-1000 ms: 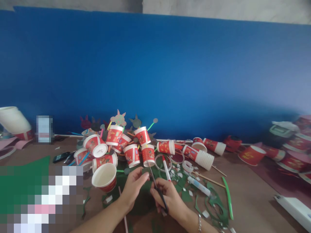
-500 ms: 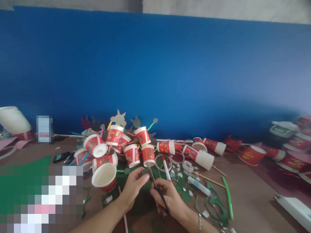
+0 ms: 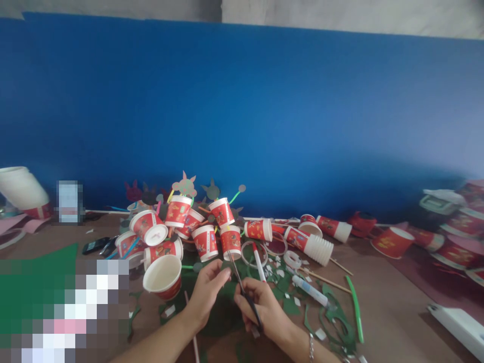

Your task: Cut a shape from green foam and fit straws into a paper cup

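My right hand (image 3: pixel 260 305) is closed around the black handles of a pair of scissors (image 3: pixel 248 301), whose blades point away from me and to the left. My left hand (image 3: pixel 210 287) pinches a small dark green paper piece (image 3: pixel 227 264) between thumb and fingers, right by the blades. Much of that piece is hidden by the fingers. Just beyond the scissor tips stands a red paper cup (image 3: pixel 230 243). To the left of my left hand is an open paper cup (image 3: pixel 163 276), white inside. A red and white marker (image 3: pixel 259 262) lies beyond my right hand.
Red paper cups with paper animal heads (image 3: pixel 185 186) are heaped at the back. Right of my hands lie a glue stick (image 3: pixel 310 290), green paper scraps (image 3: pixel 342 327), tape rolls (image 3: pixel 292 259) and a green balloon stick (image 3: pixel 354 308). A blue wall (image 3: pixel 242 111) rises behind the table.
My left thumb has shifted very slightly at the paper piece. The scissors and the things on the table look the same.
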`<state>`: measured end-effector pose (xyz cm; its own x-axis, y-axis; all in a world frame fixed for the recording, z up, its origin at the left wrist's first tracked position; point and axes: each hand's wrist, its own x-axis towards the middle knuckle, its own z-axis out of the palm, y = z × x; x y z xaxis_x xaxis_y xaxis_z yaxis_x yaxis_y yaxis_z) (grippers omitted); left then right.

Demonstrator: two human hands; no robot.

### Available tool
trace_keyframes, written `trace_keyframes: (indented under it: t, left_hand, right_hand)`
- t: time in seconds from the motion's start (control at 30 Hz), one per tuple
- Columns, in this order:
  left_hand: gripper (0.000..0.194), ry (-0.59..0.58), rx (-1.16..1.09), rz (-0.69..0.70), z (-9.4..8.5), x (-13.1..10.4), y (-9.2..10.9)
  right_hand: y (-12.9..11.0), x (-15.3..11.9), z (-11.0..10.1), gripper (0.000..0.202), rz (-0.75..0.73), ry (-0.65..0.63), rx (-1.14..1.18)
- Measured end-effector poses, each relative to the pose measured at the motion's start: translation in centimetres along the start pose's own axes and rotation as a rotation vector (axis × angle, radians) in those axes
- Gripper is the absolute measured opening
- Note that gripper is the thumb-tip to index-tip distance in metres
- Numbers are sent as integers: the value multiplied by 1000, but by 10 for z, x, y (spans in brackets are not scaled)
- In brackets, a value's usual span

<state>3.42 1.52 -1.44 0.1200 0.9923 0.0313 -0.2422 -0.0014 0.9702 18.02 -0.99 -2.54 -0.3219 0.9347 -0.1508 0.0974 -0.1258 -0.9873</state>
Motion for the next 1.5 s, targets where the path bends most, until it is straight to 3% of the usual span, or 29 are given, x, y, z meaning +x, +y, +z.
trace_keyframes:
  t: [0.17,0.9,1.2,1.5]
  left_hand:
    - [21,-69,-29,-42,1,-1,2]
    - [26,1,-10,-14,0,0,0]
    - [21,-59,-7,-44,1,0,1]
    - [23,-44,-7,-27,-1,0,0]
  right_hand:
    - [-2,-2,0,34,-33,-16,19]
    - [-1,-1,0,35,18,-1,17]
    - [-2,-2,0,27,-16,-19,24]
    - [1,0,-1,32,-17,6,-13]
